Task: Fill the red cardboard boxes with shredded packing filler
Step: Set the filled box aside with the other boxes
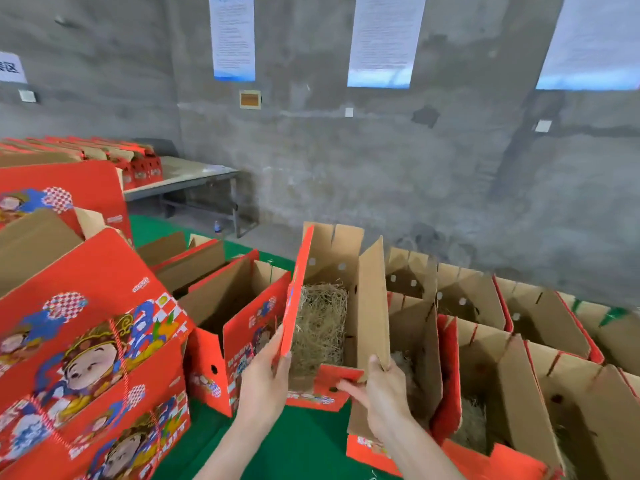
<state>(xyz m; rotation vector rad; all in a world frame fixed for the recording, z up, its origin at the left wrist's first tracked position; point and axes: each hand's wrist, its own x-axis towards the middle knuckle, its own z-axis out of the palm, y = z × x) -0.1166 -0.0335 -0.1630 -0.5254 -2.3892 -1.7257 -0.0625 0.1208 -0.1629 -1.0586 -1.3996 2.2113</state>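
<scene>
Filler lines red box that left grip, right grip seemingly clasp.

Matt brown cardboard lines the red-printed box, wiry shredded filler inside; rough concrete wall at twelve o'clock.

Even daylight, soft shadows; motion blur, wide-angle bending at edges.
</scene>
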